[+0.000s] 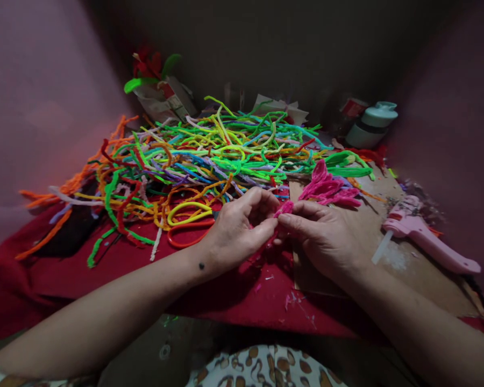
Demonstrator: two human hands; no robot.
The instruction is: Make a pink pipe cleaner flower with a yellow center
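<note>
1. At far left to centre, many coloured fuzzy stems [226, 153] lie in a tangled heap; the scissors [189, 219] rest just at its near edge.
2. The left hand [236, 223] has its thumb and forefinger closed on the pink fuzzy piece [284, 208] from the left; the other fingers are curled and partly hidden.
3. The pink fuzzy piece is between both hands, above the red surface [234, 295]. I judge it very light, soft outside, bendable but springy inside (probably a thin wire) – not slippery, easily crushed. Best hold is near its ends, gently.
4. The right hand [328, 234] pinches the same piece between thumb and forefinger.
5. Just behind this hand are the pink petals [328, 188] – loops which pressure could flatten, so better to lift them where they gather.
6. Farther right, the glue gun [427, 234] lies on cardboard [431, 290].
</note>
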